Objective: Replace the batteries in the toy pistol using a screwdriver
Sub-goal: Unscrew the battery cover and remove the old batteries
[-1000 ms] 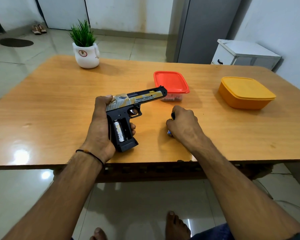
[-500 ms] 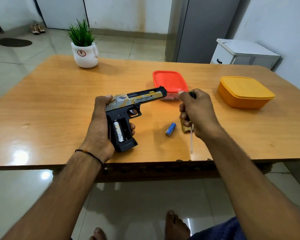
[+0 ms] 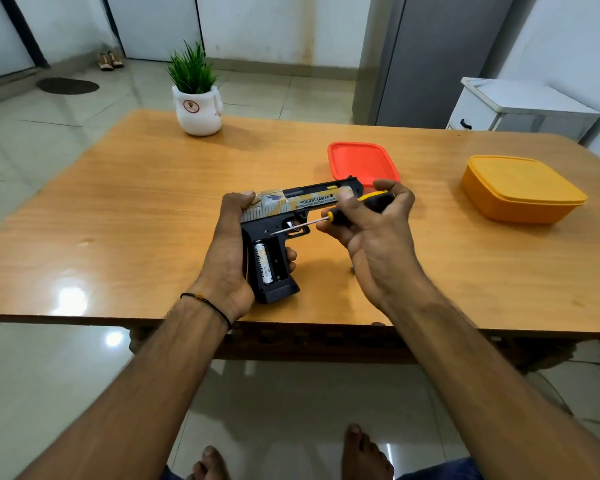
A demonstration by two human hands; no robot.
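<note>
**Item: toy pistol** (image 3: 291, 209). Black plastic frame with a printed gold-and-grey slide.
- Position: held on its side over the middle of the near edge of the surface (image 3: 153, 202), muzzle toward the far right corner. Whether the butt rests on the surface or hangs just above it cannot be told.
- Condition: the battery bay (image 3: 274, 261) in the grip is uncovered. One battery (image 3: 262, 263) sits in the left slot; the slot beside it looks empty.
- Handling (judged): light, rigid and hollow, with smooth sides that may slip. The thin bay walls and spring contacts would suffer from levering. Best held round the back of the grip and the rear of the slide, leaving the bay clear.

**Left hand** (image 3: 227, 251). Fingers (image 3: 290, 254) clamped round the grip from behind, thumb on the rear of the slide.

**Right hand** (image 3: 374, 233). Fingers closed on the yellow-and-black handle of the screwdriver (image 3: 371, 202). The shaft lies nearly level, its tip at the frame above the bay, beside the trigger.

**Surroundings.** Red-lidded box (image 3: 361, 161) just beyond the muzzle, orange box (image 3: 520, 188) toward the right edge, potted plant (image 3: 198, 109) at the far edge.

**Change.**
- Half a second ago the screwdriver pointed down at the near edge; it is now turned leftward onto the pistol.
- The blue battery then lying on the surface is now hidden behind the right hand.
- The left hand's hold is unchanged.
</note>
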